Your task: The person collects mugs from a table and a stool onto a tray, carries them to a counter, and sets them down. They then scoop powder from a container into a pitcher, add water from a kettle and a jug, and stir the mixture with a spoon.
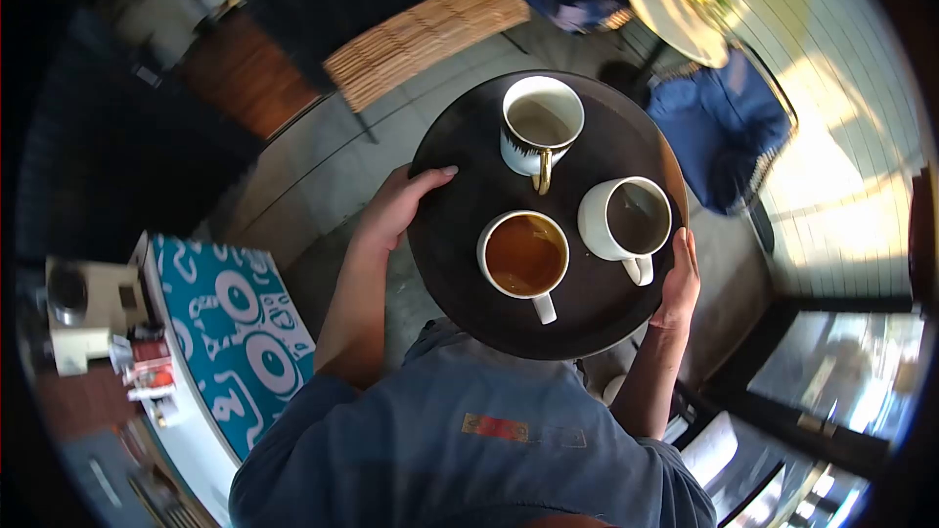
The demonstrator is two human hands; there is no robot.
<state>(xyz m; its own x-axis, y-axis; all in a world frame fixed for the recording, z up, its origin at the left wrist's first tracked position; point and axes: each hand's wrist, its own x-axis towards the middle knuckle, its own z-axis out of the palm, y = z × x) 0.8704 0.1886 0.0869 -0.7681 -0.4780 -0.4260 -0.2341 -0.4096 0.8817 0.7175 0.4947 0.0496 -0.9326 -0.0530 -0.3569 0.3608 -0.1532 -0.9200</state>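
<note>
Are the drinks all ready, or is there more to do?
Done: three filled mugs stand on the round tray. In hand: the left hand and right hand grip its edges, carrying it above the floor. Left: setting it down somewhere.

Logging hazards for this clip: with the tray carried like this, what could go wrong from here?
1. The round dark tray is gripped only at its rim by the left hand and right hand; a tilt could slide the cups.
2. The nearest cup looks rather full of brown liquid and may slosh over.
3. Nothing visibly secures the gold-handled cup or the white cup.
</note>
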